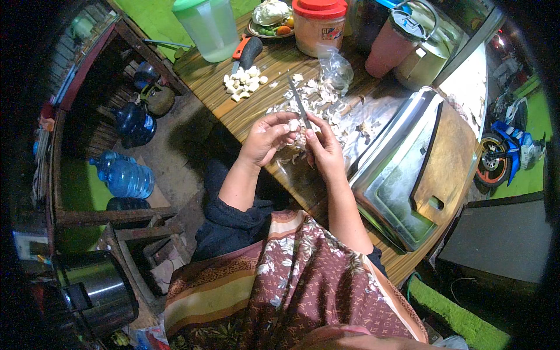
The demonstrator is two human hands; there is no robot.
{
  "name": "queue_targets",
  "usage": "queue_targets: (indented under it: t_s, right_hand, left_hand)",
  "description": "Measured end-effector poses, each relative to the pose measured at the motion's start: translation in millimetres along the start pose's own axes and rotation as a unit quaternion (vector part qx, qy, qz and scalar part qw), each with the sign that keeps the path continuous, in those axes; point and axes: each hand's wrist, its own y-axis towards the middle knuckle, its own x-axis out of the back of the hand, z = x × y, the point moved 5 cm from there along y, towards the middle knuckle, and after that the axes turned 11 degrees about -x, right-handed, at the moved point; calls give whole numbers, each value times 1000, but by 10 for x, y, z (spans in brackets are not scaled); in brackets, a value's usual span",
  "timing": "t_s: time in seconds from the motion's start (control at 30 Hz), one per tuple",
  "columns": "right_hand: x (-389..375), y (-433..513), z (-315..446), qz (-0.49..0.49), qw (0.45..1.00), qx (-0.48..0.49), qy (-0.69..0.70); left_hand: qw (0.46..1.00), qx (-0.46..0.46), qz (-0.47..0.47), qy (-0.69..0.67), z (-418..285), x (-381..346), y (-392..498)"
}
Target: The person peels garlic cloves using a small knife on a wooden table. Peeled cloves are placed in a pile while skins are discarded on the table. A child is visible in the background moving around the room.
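Between the thumb and fingers of my left hand (265,139) is a garlic clove (294,126). My right hand (324,146) grips a narrow, dark-bladed knife (298,98), its blade angled up and away from me; the fingers hide its handle. Both hands are close together above the table's near edge. Under and beyond them lie scattered garlic skins (326,94) on a clear plastic sheet. A pile of peeled garlic cloves (243,83) sits farther off to the left. Behind that pile rests a second knife with a black and orange handle (249,51).
A wooden cutting board (450,153) lies on an upturned metal tray (389,188) at right. Along the back stand a green-lidded pitcher (208,33), a plate of vegetables (273,33), a red-lidded tub (320,33) and a pink tumbler (391,46). Blue water jugs (129,177) lie on the floor.
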Motion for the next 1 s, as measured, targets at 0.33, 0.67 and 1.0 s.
queue_targets:
  t_s: [0.33, 0.67, 1.0]
  right_hand:
    - [-74, -16, 46, 86, 996, 10, 20]
    - [-103, -95, 56, 116, 988, -73, -79]
    - [-106, -76, 56, 144, 987, -65, 40]
  left_hand:
    - [998, -51, -19, -10, -38, 36, 25]
    - [991, -122, -49, 9, 2, 116, 15]
    - [995, -96, -31, 22, -26, 35, 13]
